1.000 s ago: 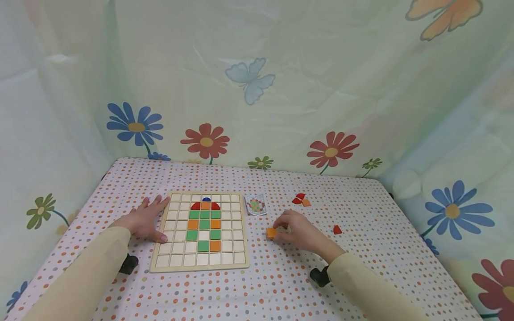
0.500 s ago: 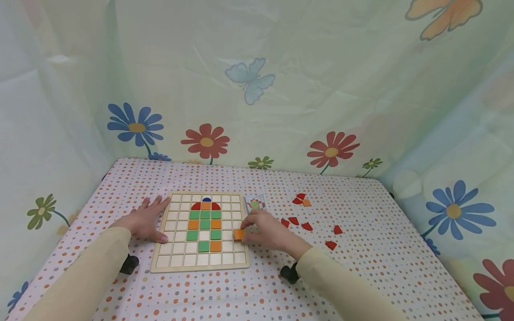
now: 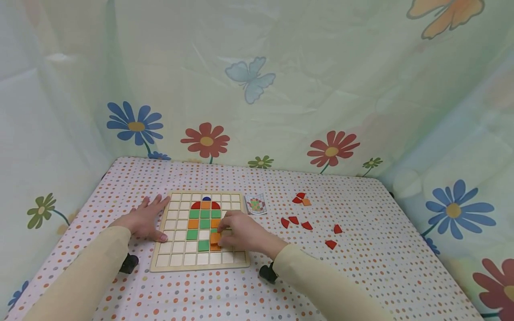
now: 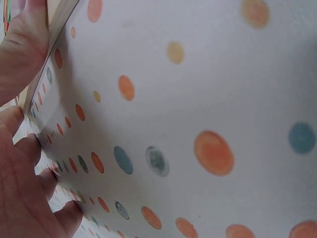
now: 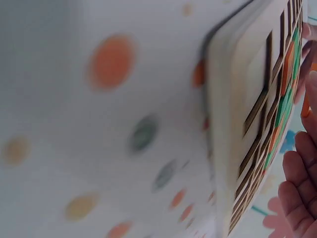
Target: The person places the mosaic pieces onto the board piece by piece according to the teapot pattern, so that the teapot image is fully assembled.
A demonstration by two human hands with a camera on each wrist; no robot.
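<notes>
A wooden grid board (image 3: 176,259) bears green, orange, red and blue pieces in its cells. My right hand (image 3: 242,232) pinches an orange square tile (image 3: 215,238) between thumb and fingers above the board's lower middle; the tile partly covers a green tile and another orange tile. In the right wrist view, the fingers (image 5: 297,183) are beside the board with the orange tile at the frame's edge. My left hand (image 3: 143,220) rests spread at the board's left edge, the thumb over the rim. The left wrist view shows this hand (image 4: 20,183) beside the board's edge.
A small pattern card (image 3: 255,204) lies by the board's upper right corner. Several red quarter-circle pieces (image 3: 307,225) are scattered to the right, with a loose orange square (image 3: 306,202) near the back ones. A dotted cloth (image 3: 192,298) covers the table.
My right hand has carried the orange tile leftward from the cloth to above the board, uncovering several red pieces and the card. The left hand stays in place.
</notes>
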